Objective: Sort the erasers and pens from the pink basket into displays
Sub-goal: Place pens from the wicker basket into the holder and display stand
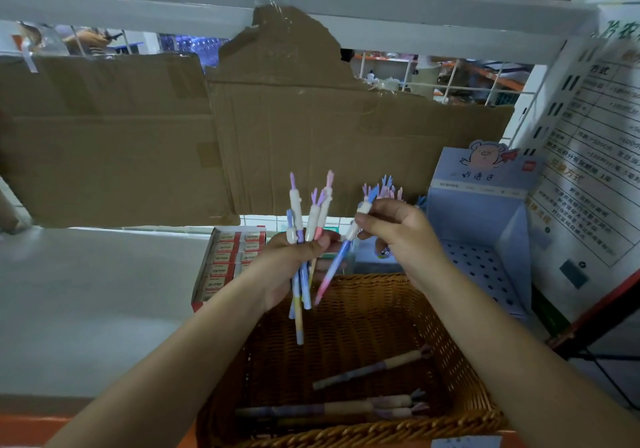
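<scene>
My left hand (294, 260) grips a bunch of several pastel pens (304, 225) upright above a brown wicker basket (460, 375). My right hand (398, 229) pinches a single blue-and-pink pen (334, 267), tilted, just right of the bunch. A few more pens (370, 368) lie on the basket floor. A light blue pen display (485, 212) with a perforated holder stands at the right, several pens' tops (384, 187) showing behind my right hand. A red-and-white eraser box (225, 260) filled with erasers sits behind the basket on the left.
A white shelf surface (97, 302) stretches to the left. Taped cardboard (242, 135) covers the back of the shelf. A printed sign (595, 156) leans at the right. A shelf beam (311, 0) runs overhead.
</scene>
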